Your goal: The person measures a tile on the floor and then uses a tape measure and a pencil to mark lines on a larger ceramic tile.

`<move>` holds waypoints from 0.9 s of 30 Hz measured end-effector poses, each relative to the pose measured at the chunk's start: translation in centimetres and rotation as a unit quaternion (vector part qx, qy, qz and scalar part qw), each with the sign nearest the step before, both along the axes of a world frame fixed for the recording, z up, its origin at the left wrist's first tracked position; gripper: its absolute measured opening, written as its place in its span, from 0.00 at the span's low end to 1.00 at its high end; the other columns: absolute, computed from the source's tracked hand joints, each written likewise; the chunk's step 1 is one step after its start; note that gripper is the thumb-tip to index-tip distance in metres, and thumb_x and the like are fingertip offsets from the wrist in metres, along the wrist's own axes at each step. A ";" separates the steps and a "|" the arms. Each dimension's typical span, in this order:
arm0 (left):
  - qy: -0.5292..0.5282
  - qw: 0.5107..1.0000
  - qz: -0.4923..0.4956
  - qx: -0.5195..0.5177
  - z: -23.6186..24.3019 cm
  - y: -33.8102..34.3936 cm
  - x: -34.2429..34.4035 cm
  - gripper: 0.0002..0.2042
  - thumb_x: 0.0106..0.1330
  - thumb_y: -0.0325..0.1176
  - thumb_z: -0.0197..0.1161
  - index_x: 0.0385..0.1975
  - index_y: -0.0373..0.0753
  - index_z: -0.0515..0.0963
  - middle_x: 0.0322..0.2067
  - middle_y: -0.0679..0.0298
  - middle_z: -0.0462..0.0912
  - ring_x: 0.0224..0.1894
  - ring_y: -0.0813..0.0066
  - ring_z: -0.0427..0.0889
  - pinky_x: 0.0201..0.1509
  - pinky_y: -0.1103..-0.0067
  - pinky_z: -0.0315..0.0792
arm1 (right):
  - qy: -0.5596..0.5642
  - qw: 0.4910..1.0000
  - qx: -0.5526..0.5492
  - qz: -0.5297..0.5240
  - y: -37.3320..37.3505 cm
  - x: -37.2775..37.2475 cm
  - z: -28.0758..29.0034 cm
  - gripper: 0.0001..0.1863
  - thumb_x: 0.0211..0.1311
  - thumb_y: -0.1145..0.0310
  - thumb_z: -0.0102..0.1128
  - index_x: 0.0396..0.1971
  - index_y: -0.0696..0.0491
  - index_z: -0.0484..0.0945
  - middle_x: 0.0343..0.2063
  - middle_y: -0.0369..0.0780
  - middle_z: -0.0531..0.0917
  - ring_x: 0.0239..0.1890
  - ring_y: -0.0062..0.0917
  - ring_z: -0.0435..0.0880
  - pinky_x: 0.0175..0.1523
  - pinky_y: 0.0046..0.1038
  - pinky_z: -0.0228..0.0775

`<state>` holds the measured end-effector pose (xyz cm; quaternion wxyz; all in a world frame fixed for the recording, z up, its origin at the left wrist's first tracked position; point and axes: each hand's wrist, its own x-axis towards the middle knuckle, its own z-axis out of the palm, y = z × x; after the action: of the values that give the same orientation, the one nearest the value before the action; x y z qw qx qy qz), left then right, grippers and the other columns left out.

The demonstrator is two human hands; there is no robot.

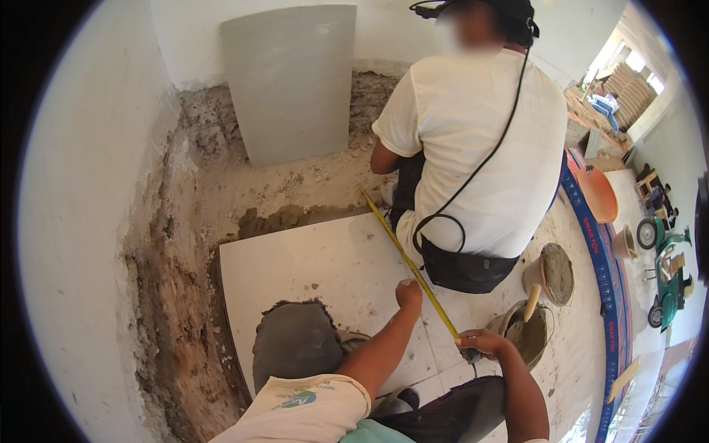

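A yellow tape measure [402, 255] is drawn out over pale floor tiles [288, 262], its far end near the rough, unfinished strip of floor. My right hand [480, 341] is closed round the near end, where a dark case partly shows under the fingers. Beside the middle of the blade my left hand [408, 294] makes a fist. Its inside is hidden, and whether it touches the blade I cannot tell. Wet grey mortar [292, 219] shows along the tiles' far edge. My knees are bent close to both hands.
A co-worker [480, 148] in a white shirt squats just ahead. A loose grey tile [295, 85] leans on the far wall. To the right stand a mortar bucket [557, 275], another bucket holding a wooden-handled tool [530, 303], a blue printed strip [594, 258] and an orange basin [597, 193].
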<state>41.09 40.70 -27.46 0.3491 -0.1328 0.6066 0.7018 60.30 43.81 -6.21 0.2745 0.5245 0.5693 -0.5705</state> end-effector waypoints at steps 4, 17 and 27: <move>0.033 0.999 -0.006 -0.022 -0.2 -0.2 0.6 0.09 0.63 0.30 0.56 0.36 0.31 0.79 0.25 0.62 0.80 0.24 0.75 0.77 0.28 0.78 0.70 | 0.046 0.999 0.000 -0.003 -0.6 -2.9 -1.1 0.22 0.56 0.54 0.68 0.42 0.56 0.80 0.27 0.34 0.77 0.27 0.17 0.72 0.29 0.23 0.63; -0.004 0.986 -0.084 -0.142 -2.8 -2.3 -2.2 0.11 0.62 0.33 0.55 0.35 0.35 0.82 0.29 0.51 0.84 0.35 0.55 0.84 0.41 0.68 0.74 | 0.077 0.988 -0.032 -0.129 -6.2 -10.5 -8.7 0.16 0.58 0.55 0.67 0.32 0.53 0.78 0.22 0.32 0.75 0.22 0.16 0.70 0.25 0.22 0.61; 0.042 0.984 -0.122 -0.120 -1.6 -0.5 -4.2 0.14 0.59 0.31 0.53 0.39 0.35 0.83 0.32 0.50 0.85 0.35 0.55 0.84 0.42 0.69 0.75 | 0.121 0.973 0.022 -0.194 -5.2 -11.3 -12.6 0.17 0.58 0.57 0.66 0.39 0.55 0.79 0.26 0.33 0.77 0.25 0.17 0.73 0.30 0.22 0.67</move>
<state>36.85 40.21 -29.06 0.3873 -0.0690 0.7124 0.5812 48.96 38.64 -18.77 0.0759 0.5580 0.4984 -0.6591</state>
